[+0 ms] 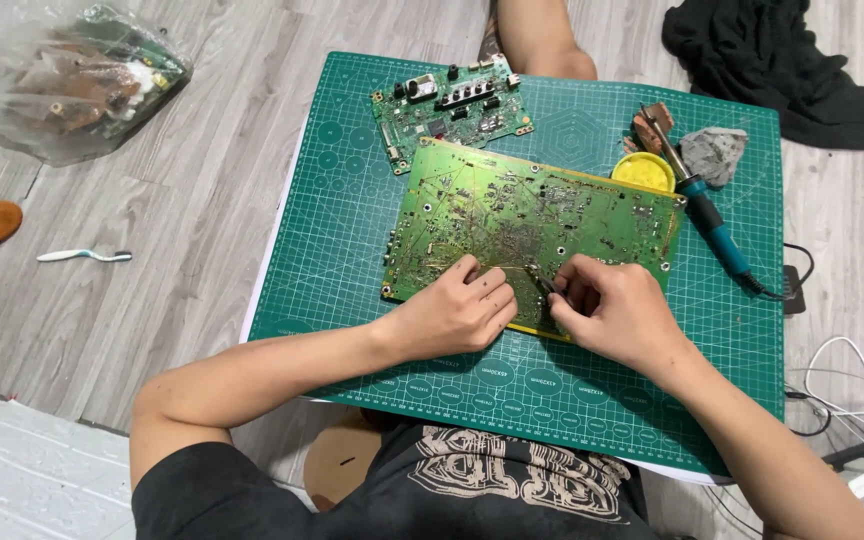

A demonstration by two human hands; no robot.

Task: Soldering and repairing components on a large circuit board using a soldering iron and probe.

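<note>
- On the green gridded cutting mat point(352, 240), a large green circuit board point(512, 215) lies solder side up at mid-mat.
- Left hand point(457, 315) rests curled on the board's near edge, fingers loosely together.
- Right hand point(617, 310) pinches a thin dark tool point(542, 283); what kind I cannot tell.
- Beyond lie a smaller green circuit board point(452, 110) and a blue-handled soldering iron point(707, 215).

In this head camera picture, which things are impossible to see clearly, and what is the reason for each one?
- Tool tip in the right hand: hidden by its curled fingers.
- Large circuit board near edge: covered by the right hand and the left hand.
- Board components: too small to tell apart.
- Plastic bag contents: blurred by the film, cut off by the top edge.
- Soldering iron cable: runs off the mat.
</note>
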